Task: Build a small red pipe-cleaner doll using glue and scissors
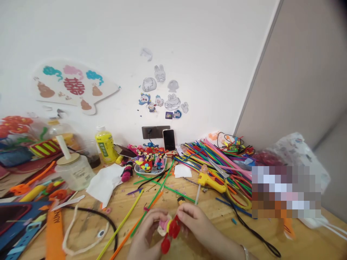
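Both my hands meet low in the middle of the view over a wooden table point(217, 231). My left hand point(145, 234) and my right hand point(199, 225) pinch a small fuzzy craft figure point(168, 231) with pink, yellow and red parts between their fingertips. A red rounded piece hangs down from it. Loose pipe cleaners point(151, 202) in green, yellow and orange lie just beyond my fingers.
A yellow glue gun point(210, 181) lies right of centre with its black cord trailing toward me. A big pile of coloured pipe cleaners point(217, 155) fills the back right. A tray of finished figures point(149, 162), a phone point(169, 139), a yellow bottle point(105, 146) and a lidded jar point(74, 169) stand behind.
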The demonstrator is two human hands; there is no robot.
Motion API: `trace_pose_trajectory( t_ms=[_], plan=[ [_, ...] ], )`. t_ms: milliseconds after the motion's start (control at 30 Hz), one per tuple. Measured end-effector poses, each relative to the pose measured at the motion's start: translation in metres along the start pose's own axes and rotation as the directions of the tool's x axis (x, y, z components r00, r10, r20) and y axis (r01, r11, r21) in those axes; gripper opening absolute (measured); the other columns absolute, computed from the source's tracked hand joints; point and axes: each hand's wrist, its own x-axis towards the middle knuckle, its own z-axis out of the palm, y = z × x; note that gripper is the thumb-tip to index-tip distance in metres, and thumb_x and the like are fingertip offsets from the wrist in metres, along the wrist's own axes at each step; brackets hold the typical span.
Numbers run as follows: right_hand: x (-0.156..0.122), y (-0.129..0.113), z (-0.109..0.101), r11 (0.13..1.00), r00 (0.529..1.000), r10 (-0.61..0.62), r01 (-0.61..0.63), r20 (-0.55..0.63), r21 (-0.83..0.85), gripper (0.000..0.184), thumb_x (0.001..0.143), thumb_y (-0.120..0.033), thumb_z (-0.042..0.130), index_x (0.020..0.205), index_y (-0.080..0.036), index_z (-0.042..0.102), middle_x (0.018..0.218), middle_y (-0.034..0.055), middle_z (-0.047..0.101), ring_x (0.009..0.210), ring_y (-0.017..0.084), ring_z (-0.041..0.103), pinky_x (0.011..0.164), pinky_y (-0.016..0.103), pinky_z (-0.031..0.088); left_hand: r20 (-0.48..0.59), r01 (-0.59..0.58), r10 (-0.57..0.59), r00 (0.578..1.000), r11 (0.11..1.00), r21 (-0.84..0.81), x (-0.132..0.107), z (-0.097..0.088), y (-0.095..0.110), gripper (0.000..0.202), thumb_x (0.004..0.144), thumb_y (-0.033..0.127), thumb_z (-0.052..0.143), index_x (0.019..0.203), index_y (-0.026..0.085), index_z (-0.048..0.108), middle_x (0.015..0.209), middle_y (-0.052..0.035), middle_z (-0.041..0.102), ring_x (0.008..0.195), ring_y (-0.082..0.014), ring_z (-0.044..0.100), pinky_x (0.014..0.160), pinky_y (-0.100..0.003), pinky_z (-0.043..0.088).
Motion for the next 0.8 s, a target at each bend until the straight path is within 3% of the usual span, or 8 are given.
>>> trace_pose_trajectory(
  t_ms=[200,367,467,633,800],
  plan=[
    [-0.005,-0.007,0.004,0.998,0.996,-0.009,0.003,0.087,0.068,0.043,0.070,-0.058,0.059,0.076,-0.016,0.053,0.061,-0.0047,0.047,0.050,0.007,0.039,0.044,0.018,0.030,-0.073,-0.035,0.047,0.996,0.988,0.152,-0.001,-0.001,0.007,0.013,0.060,0.015,0.070,0.069,0.021,0.063,0.093,-0.0078,0.060,0.094,-0.0244,0.058,0.081,-0.030,0.047],
    [-0.008,-0.004,0.007,0.990,0.978,-0.077,0.051,0.191,0.134,0.040,0.067,-0.050,0.066,0.086,-0.016,0.058,0.069,-0.0026,0.053,0.058,0.009,0.044,0.052,0.020,0.032,-0.038,-0.069,0.084,0.996,0.955,0.288,-0.001,-0.002,0.016,0.009,0.061,0.018,0.068,0.070,0.022,0.067,0.093,-0.0097,0.062,0.096,-0.0265,0.057,0.085,-0.032,0.046],
    [-0.005,-0.001,0.006,0.992,0.988,-0.094,0.081,0.127,0.098,0.034,0.067,-0.044,0.067,0.084,-0.016,0.059,0.068,-0.0028,0.054,0.060,0.010,0.046,0.057,0.022,0.034,-0.056,-0.057,0.069,0.996,0.978,0.201,-0.004,0.000,0.013,0.013,0.062,0.018,0.066,0.074,0.022,0.067,0.096,-0.0098,0.062,0.099,-0.0273,0.056,0.085,-0.032,0.046],
    [-0.002,-0.001,0.004,0.996,0.996,-0.093,0.093,0.009,0.016,0.024,0.065,-0.034,0.067,0.079,-0.016,0.058,0.067,-0.0030,0.053,0.061,0.011,0.048,0.057,0.023,0.035,-0.094,0.061,-0.075,0.993,0.988,-0.142,-0.007,0.000,0.000,0.030,0.066,0.031,0.066,0.094,0.021,0.064,0.098,-0.0090,0.064,0.095,-0.0274,0.058,0.080,-0.035,0.049],
    [-0.003,-0.004,0.006,0.996,0.996,-0.087,0.087,0.011,-0.006,0.024,0.065,-0.033,0.066,0.080,-0.016,0.059,0.068,-0.0021,0.056,0.061,0.012,0.050,0.058,0.023,0.037,-0.002,0.235,-0.237,0.972,0.963,-0.133,-0.003,0.002,0.003,0.034,0.066,0.046,0.067,0.088,0.020,0.065,0.088,-0.0065,0.067,0.089,-0.0256,0.060,0.078,-0.033,0.049]
  ],
)
